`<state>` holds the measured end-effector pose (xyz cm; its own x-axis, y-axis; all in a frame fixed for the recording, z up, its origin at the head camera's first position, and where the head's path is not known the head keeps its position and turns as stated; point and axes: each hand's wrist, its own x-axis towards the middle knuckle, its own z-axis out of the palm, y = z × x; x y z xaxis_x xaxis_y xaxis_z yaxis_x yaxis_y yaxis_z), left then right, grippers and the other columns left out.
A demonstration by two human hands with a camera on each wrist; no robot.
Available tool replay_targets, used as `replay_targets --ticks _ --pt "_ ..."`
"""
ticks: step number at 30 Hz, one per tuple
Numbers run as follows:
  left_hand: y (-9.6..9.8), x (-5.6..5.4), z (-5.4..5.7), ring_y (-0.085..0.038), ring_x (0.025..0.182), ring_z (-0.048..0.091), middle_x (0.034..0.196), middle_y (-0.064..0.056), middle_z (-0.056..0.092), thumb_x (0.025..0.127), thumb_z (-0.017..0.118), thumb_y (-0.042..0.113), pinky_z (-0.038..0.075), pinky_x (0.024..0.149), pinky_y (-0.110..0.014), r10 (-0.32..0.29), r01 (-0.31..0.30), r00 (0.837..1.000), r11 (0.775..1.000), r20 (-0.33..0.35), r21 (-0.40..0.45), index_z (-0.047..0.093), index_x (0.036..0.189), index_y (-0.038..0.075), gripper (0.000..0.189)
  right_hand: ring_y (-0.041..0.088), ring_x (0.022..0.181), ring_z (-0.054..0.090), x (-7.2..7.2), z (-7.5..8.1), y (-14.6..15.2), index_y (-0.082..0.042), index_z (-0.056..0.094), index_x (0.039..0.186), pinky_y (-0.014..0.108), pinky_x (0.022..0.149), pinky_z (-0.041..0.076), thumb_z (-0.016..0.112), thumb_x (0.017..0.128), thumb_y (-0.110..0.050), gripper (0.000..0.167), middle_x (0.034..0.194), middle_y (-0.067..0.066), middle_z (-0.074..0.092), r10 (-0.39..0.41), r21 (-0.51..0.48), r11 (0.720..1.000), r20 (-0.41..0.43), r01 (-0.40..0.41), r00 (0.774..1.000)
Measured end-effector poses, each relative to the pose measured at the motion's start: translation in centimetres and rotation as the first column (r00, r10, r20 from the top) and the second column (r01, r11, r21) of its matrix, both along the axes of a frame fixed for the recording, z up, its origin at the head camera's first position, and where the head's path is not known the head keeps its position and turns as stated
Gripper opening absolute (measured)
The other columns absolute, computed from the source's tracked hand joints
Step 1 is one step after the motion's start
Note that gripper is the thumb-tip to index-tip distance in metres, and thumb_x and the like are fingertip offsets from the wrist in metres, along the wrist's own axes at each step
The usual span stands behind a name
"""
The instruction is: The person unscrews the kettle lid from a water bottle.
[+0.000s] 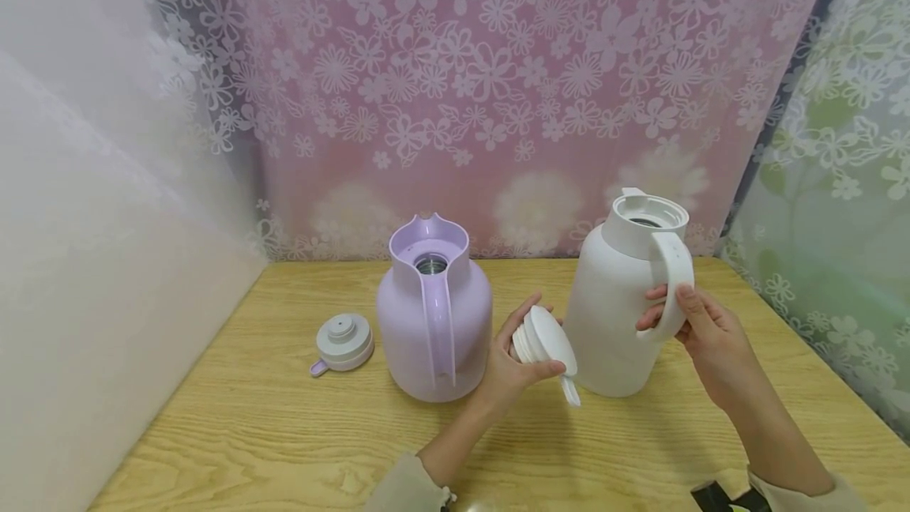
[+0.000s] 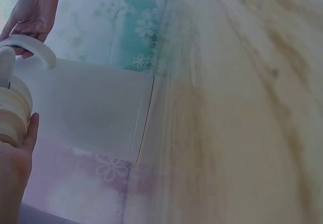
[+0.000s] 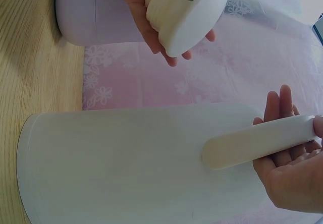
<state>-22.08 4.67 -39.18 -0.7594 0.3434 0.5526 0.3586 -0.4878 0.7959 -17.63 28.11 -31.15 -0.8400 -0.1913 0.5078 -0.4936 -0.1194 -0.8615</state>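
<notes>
My left hand (image 1: pixel 508 370) holds a white lid (image 1: pixel 550 338) between thumb and fingers, tilted on its side with its lever pointing down toward me. It is off the table, between the two jugs. My right hand (image 1: pixel 714 346) is around the handle (image 1: pixel 675 283) of a white thermos jug (image 1: pixel 614 314), whose mouth is uncovered. In the right wrist view the fingers pass through the handle (image 3: pixel 257 141) with the thumb on its top. Left of my left hand stands a lilac thermos jug (image 1: pixel 434 322), also uncovered, its handle facing me.
A grey lid (image 1: pixel 344 342) with a lilac tab lies on the wooden table (image 1: pixel 270 425) left of the lilac jug. A pink floral curtain (image 1: pixel 455 101) hangs behind the table, with a pale sheet (image 1: pixel 121 243) on the left and a greenish floral one (image 1: pixel 832 212) on the right.
</notes>
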Motion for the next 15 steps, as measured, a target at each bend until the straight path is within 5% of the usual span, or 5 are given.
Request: replay_targets --ticks 3,7,9,15 --pt "-0.3 0.5 0.9 -0.031 0.114 0.049 0.132 -0.012 0.045 0.067 0.074 -0.013 0.045 0.087 -0.035 0.031 -0.03 0.999 0.996 0.012 -0.079 0.038 0.14 0.009 0.084 0.016 0.082 0.059 0.0 0.0 0.0 0.001 0.056 0.108 0.022 0.077 0.043 0.024 0.102 -0.012 0.035 0.083 0.006 0.064 -0.008 -0.006 1.0 0.002 0.008 1.0" --pt "-0.6 1.5 2.3 -0.015 0.102 0.053 0.128 -0.005 0.048 0.064 0.077 -0.012 0.048 0.081 -0.03 0.113 -0.111 0.994 0.961 -0.008 -0.254 0.044 0.137 0.011 0.083 0.016 0.082 0.059 0.1 0.0 0.0 0.001 0.056 0.108 0.022 0.077 0.043 0.024 0.102 -0.013 0.035 0.084 0.006 0.064 -0.007 -0.004 1.0 0.006 0.007 1.0" --pt "-0.8 1.9 2.8 -0.011 0.097 0.054 0.126 -0.002 0.049 0.063 0.08 -0.006 0.049 0.078 -0.028 0.154 -0.153 0.988 0.924 -0.025 -0.351 0.046 0.135 0.014 0.083 0.016 0.083 0.059 0.0 0.0 0.0 0.001 0.055 0.108 0.022 0.077 0.043 0.024 0.102 -0.013 0.035 0.084 0.006 0.064 0.001 -0.005 1.0 0.007 -0.001 1.0" --pt "-0.2 0.5 0.7 -0.008 0.088 0.055 0.116 0.006 0.051 0.06 0.088 0.017 0.048 0.072 -0.024 0.211 -0.237 0.971 0.803 -0.112 -0.547 0.045 0.132 0.027 0.085 0.014 0.083 0.06 0.0 0.1 0.0 0.001 0.054 0.107 0.021 0.076 0.044 0.024 0.102 -0.013 0.034 0.084 0.006 0.064 0.021 -0.006 1.0 0.011 -0.021 1.0"
